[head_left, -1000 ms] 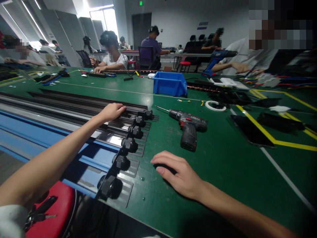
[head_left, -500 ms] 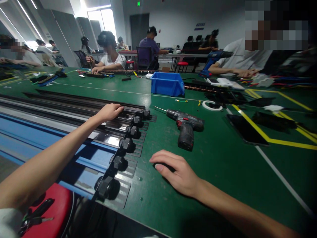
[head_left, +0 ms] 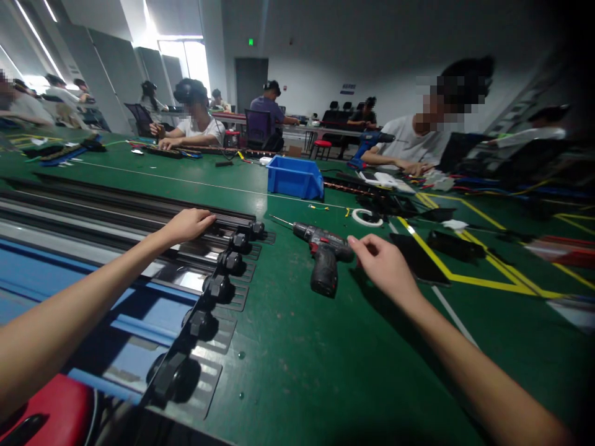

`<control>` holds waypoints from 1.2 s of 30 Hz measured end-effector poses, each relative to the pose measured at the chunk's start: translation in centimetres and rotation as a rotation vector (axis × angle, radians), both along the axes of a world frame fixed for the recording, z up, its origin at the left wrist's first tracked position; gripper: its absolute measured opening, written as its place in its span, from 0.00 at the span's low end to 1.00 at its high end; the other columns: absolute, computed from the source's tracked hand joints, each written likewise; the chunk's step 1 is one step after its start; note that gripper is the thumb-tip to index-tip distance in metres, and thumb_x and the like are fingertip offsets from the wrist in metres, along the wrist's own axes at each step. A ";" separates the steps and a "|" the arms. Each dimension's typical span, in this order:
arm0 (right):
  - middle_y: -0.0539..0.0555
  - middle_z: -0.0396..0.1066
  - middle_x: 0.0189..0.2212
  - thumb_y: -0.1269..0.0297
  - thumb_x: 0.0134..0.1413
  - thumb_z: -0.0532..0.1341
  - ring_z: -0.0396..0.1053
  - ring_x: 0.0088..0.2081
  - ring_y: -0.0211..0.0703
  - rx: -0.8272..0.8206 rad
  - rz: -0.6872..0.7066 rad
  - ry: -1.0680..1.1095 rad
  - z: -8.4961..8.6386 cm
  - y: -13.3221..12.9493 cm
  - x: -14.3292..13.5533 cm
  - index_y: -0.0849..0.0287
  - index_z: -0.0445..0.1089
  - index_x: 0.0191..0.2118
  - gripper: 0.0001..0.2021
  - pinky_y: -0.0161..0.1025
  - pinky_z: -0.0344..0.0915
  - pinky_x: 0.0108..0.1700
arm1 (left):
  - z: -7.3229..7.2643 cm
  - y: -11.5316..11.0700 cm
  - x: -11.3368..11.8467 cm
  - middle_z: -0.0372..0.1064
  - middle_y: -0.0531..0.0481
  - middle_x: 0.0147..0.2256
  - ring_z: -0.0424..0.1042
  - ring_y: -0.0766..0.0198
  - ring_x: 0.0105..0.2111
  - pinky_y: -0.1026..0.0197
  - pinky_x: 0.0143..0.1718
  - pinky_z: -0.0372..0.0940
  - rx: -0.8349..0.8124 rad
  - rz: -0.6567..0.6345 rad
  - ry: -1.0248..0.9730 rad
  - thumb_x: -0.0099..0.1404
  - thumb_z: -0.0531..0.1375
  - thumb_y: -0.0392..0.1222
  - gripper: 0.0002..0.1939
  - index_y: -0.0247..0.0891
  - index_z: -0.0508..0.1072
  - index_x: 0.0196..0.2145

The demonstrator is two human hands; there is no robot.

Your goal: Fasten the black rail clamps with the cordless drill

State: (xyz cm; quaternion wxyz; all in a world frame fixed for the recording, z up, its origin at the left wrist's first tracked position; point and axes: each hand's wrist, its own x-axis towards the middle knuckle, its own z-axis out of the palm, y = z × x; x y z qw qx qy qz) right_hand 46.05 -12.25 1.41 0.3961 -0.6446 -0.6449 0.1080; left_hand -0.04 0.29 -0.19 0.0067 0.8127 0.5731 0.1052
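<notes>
Red stool [head_left: 46, 416] cut off bottom-left

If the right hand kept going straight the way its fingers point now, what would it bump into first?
Most likely the cordless drill. The right hand is open, fingers aimed left at the drill's rear end, just short of it. Whether they already touch is unclear.

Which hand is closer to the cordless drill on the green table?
Right. The right hand hovers just beside the back of the cordless drill; the left hand rests on the black rails, farther away.

One cordless drill [head_left: 323, 249], one blue bin [head_left: 294, 178], maybe six black knobs [head_left: 217, 287]
</notes>
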 end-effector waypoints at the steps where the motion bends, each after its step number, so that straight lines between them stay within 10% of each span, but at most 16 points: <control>1: 0.49 0.65 0.19 0.42 0.59 0.57 0.61 0.23 0.39 -0.048 0.001 -0.073 -0.5 0.3 0.4 0.57 0.66 0.24 0.24 0.36 0.54 0.27 | 0.0 0.0 0.0 0.77 0.43 0.39 0.74 0.54 0.39 0.61 0.37 0.60 0.002 -0.001 0.000 0.70 0.43 0.59 0.27 0.39 0.76 0.39; 12: 0.59 0.72 0.20 0.31 0.53 0.52 0.69 0.23 0.48 -0.432 0.042 -0.194 -2.5 2.7 -2.0 0.59 0.74 0.23 0.34 0.39 0.58 0.26 | 0.2 -0.2 0.1 0.77 0.43 0.38 0.74 0.55 0.37 0.61 0.35 0.59 0.013 -0.020 -0.003 0.71 0.43 0.58 0.26 0.40 0.75 0.36; 19: 0.63 0.76 0.30 0.36 0.49 0.59 0.72 0.29 0.51 -0.394 -0.049 -0.229 -2.6 3.0 -2.7 0.61 0.79 0.36 0.30 0.40 0.61 0.29 | 0.0 0.0 0.0 0.76 0.43 0.36 0.74 0.54 0.36 0.60 0.35 0.58 0.016 -0.007 0.013 0.70 0.43 0.58 0.27 0.40 0.75 0.35; 26: 0.54 0.68 0.17 0.37 0.47 0.60 0.65 0.22 0.43 -0.344 -0.094 -0.083 -3.1 1.9 -2.3 0.58 0.70 0.17 0.27 0.37 0.51 0.23 | -0.1 0.2 -0.2 0.77 0.43 0.37 0.74 0.53 0.38 0.60 0.36 0.59 0.010 -0.025 0.015 0.71 0.42 0.58 0.27 0.40 0.74 0.36; 36: 0.52 0.72 0.24 0.44 0.47 0.66 0.66 0.25 0.41 -0.064 0.006 0.591 -4.3 -1.4 -0.9 0.63 0.73 0.31 0.22 0.35 0.58 0.26 | -0.2 0.3 -0.2 0.77 0.42 0.37 0.75 0.52 0.39 0.59 0.37 0.60 0.013 -0.018 0.019 0.71 0.42 0.58 0.26 0.41 0.74 0.34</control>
